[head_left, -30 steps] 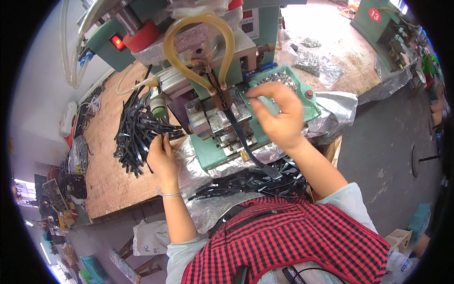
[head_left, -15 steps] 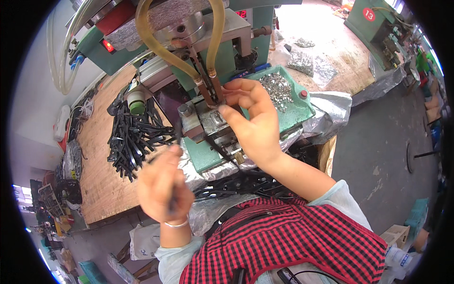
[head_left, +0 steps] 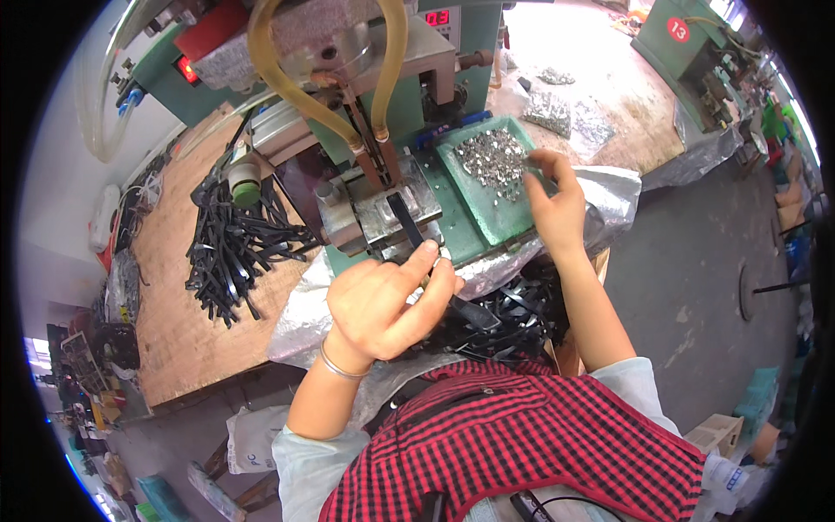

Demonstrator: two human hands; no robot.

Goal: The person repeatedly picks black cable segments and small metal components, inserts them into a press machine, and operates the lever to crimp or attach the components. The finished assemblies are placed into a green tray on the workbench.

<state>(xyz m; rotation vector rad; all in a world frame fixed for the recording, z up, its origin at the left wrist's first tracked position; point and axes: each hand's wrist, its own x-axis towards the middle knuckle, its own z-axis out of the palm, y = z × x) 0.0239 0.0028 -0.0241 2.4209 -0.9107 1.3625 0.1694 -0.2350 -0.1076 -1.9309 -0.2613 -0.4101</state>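
My left hand (head_left: 387, 300) pinches a narrow black strap (head_left: 403, 213) between thumb and index finger. The strap's far end lies on the metal fixture block (head_left: 378, 213) of a machine, just below two copper-coloured prongs (head_left: 372, 163). Its near part runs under my fingers toward my lap. My right hand (head_left: 558, 204) is at the right side of a green tray (head_left: 474, 196) that holds a heap of small shiny metal pieces (head_left: 496, 161). Thumb and index finger are apart there, with nothing visible between them; the other fingers curl partly out of sight.
A pile of black straps (head_left: 230, 252) lies left on the wooden table (head_left: 165, 322), beside a green-ended cylinder (head_left: 247, 191). More straps (head_left: 522, 317) rest near my lap. Yellowish hoses (head_left: 396, 61) hang from the machine head. Bags of metal pieces (head_left: 548, 113) lie behind the tray.
My right hand has left the fixture and moved right to the tray. My left hand has come right and now pinches the strap in front of the fixture.
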